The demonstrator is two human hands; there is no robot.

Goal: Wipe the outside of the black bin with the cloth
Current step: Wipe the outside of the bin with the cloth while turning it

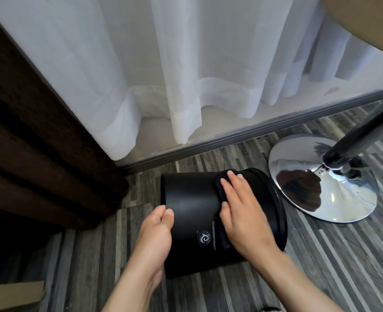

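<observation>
Left hand: the bare left hand (156,230) pinches the base edge of the bin at its left end, thumb on the outer wall, fingers curled round behind the edge.
Right hand: the bare right hand (242,212) lies flat, fingers spread, pressing the cloth against the bin's upper side near the rim end.
Cloth: the dark, soft cloth (219,194) is folded under the right palm, showing beyond the fingertips and along the thumb side.
Bin: the round matte black plastic bin (192,199) lies tipped on its side on the floor between the two hands, base to the left, rim to the right, a small white logo with lettering facing up.
Floor: grey striped wood-look flooring (321,255).
Stand: a polished chrome disc base (334,194) with a dark pole, just right of the bin's rim.
Left side: dark brown heavy curtain (39,143).
Far: sheer white curtain (186,64) hanging above a grey sill.
</observation>
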